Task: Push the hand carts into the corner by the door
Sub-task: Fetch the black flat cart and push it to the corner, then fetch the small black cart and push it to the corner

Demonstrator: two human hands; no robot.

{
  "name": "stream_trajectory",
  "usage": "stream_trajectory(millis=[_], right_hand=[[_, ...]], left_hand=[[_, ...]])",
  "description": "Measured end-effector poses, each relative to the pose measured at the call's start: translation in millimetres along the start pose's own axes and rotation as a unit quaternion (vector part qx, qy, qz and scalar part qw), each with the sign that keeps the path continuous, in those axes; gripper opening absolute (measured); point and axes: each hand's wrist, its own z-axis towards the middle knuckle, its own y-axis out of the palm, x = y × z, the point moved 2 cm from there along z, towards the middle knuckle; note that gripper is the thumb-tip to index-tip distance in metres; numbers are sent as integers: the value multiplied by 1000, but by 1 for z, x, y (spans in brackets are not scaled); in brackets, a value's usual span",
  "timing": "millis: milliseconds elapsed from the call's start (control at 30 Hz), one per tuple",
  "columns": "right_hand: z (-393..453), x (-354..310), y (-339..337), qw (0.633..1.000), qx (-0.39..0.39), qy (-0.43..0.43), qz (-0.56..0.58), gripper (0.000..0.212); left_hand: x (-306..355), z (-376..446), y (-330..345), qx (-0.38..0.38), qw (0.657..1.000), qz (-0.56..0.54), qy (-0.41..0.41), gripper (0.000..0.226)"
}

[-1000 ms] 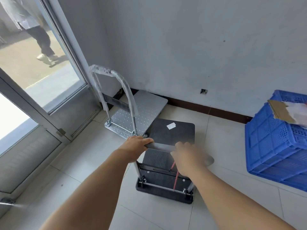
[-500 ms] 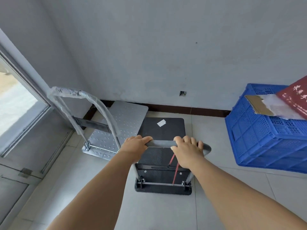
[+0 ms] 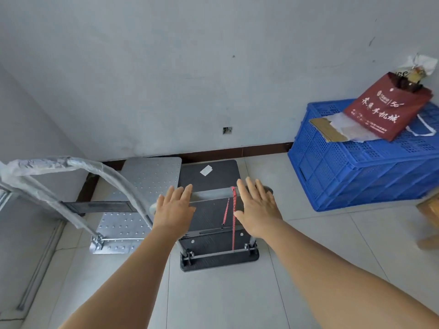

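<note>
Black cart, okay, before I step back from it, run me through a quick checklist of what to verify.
1. Black cart front edge near the baseboard: ok.
2. Beside the silver cart, decks side by side: ok.
3. Left hand off the handle, fingers straight: ok.
4. Right hand open: ok.
5. Red cord clear of wheels: cannot tell.
6. Blue crate apart from cart: ok.

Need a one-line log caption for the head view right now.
Both hands, left and right, open over the black cart's handle, silver cart alongside.
</note>
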Motion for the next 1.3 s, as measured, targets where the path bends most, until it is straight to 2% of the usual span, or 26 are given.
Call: stream_trajectory(millis=[233, 400, 567, 700, 933, 1300], right_hand=[[-31, 11, -9, 999, 2, 14, 46, 72], [-74, 32, -15, 996, 16, 46, 78, 68], [-142, 74, -12, 992, 46, 89, 83, 58], [-210, 117, -3, 981, 54, 155, 106, 61], [-347, 190, 10, 947, 86, 279, 137, 60], [-505, 288, 26, 871, 162, 434, 165, 57]], left_hand=[[46, -20, -2, 38, 998, -57, 10, 65], [93, -48, -3, 44, 991, -108, 62, 64], [152, -94, 5, -13, 985, -125, 116, 64], [212, -145, 11, -38, 974, -128, 181, 64], [325, -241, 23, -73, 947, -108, 295, 64], [481, -349, 40, -103, 869, -50, 481, 64]])
